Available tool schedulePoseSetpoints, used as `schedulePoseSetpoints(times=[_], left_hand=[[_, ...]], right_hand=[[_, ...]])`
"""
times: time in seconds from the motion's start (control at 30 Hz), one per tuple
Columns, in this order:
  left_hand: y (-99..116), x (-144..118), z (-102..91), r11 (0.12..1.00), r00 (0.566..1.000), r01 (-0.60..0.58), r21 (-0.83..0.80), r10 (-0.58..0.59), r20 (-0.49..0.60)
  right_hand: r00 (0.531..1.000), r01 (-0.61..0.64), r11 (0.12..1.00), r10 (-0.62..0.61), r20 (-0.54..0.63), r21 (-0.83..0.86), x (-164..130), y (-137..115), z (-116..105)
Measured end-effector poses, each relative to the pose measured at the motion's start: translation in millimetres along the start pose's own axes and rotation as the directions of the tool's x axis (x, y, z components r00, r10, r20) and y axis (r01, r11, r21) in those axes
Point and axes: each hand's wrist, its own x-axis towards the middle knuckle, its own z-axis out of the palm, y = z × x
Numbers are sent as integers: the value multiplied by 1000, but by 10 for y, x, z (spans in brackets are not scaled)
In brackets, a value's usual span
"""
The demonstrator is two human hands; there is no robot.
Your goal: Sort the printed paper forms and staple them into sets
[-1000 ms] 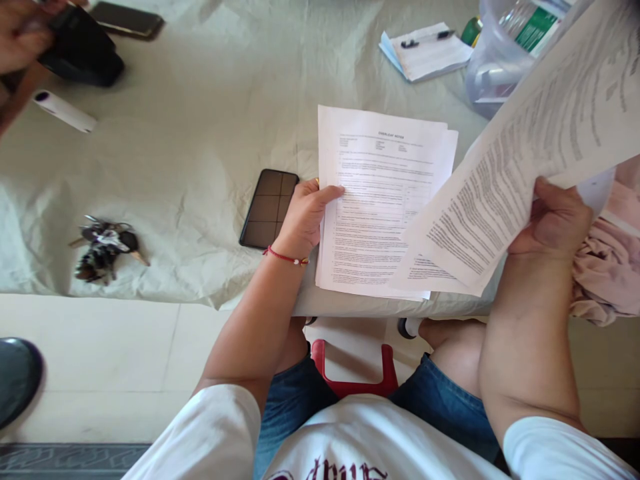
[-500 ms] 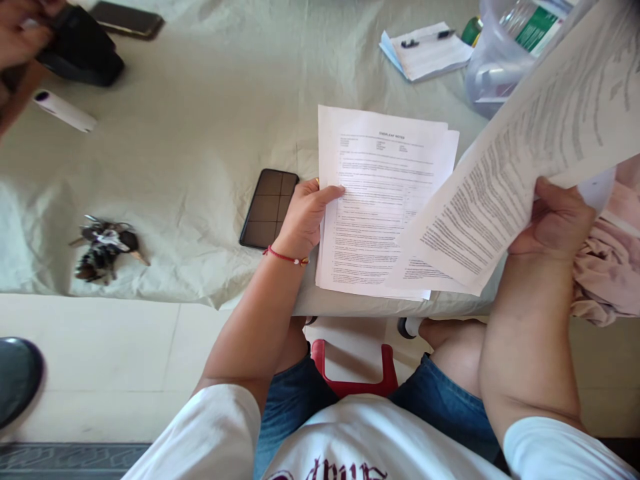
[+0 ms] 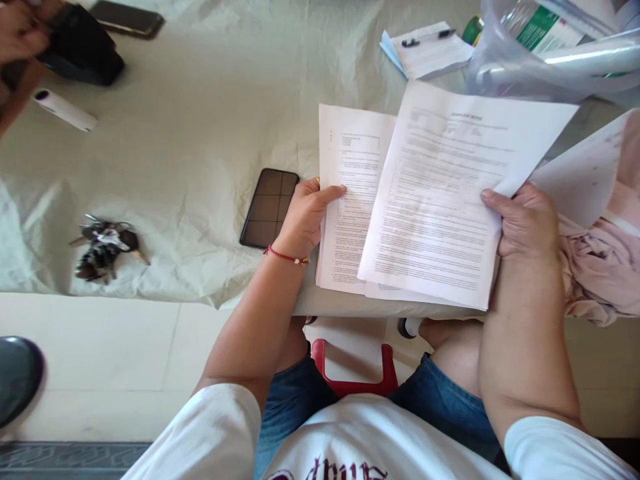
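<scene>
Your left hand point(image 3: 306, 215) rests flat on the left edge of a stack of printed pages point(image 3: 347, 200) lying on the desk point(image 3: 200, 133), thumb stretched onto the top page, pressing down without gripping. Your right hand point(image 3: 525, 223) pinches the right edge of a loose printed sheet point(image 3: 450, 193), thumb on top, holding it tilted over the stack so it covers the stack's right half. A dark phone point(image 3: 269, 208) lies face up just beside your left hand. A bunch of keys point(image 3: 105, 247) sits well apart to the left, near the desk's front edge. A pale green cloth covers the desk. Beyond the sheet are a clear plastic bag point(image 3: 510, 60) and a small notepad point(image 3: 427, 50) with a pen on it. Another person's hand point(image 3: 17, 30) holds a black object at the far left corner.
</scene>
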Motion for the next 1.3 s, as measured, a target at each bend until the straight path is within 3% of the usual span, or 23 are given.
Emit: schedulePoseSetpoints(times=[0.33, 0.57, 0.73, 0.97, 1.3], left_hand=[[-54, 24, -42, 1000, 1000, -26, -6, 26, 17], [-83, 31, -73, 999, 998, -50, -18, 50, 37], [-87, 30, -45, 998, 997, -64, -19, 64, 32], [-110, 79, -70, 998, 999, -48, -50, 47, -16], [-125, 39, -23, 1000, 999, 4, -25, -3, 43]], right_hand=[[968, -225, 961, 240, 76, -163, -62, -4, 43], [946, -287, 938, 309, 95, -194, -100, -57, 80], [940, -282, 941, 310, 144, -189, -146, -77, 144], [961, -237, 956, 257, 101, -173, -81, -42, 82], [979, -172, 975, 185, 86, -139, -49, 5, -8]])
